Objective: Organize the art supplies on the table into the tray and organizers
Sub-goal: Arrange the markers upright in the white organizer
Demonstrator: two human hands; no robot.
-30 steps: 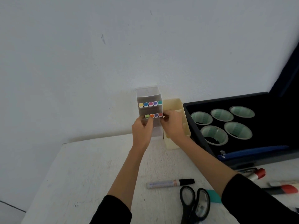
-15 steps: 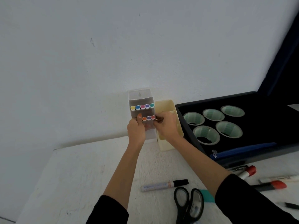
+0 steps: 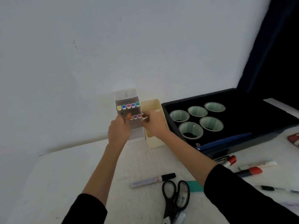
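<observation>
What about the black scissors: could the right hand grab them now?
Probably yes. The scissors lie uncovered on the table, nearer the person, but the right hand holds the marker box and must let go first.

cam: head, sole view | faces: forward and down at counter (image 3: 64, 183) and wall (image 3: 97, 46) | range: near, above left hand (image 3: 119, 131), right hand (image 3: 155, 125)

The marker box (image 3: 126, 97) is clear, frosted plastic (its grey insert (image 3: 136, 125) looks like card), and the markers (image 3: 128, 105) in it have smooth, glossy caps. Just right of the marker box, the organizer (image 3: 153, 142) is matt cream plastic; farther right, the tray (image 3: 242, 113) is matt black. In front of the marker box, the table (image 3: 64, 175) is white and rough-grained, and the scissors (image 3: 175, 204) have glossy black plastic handles.
</observation>
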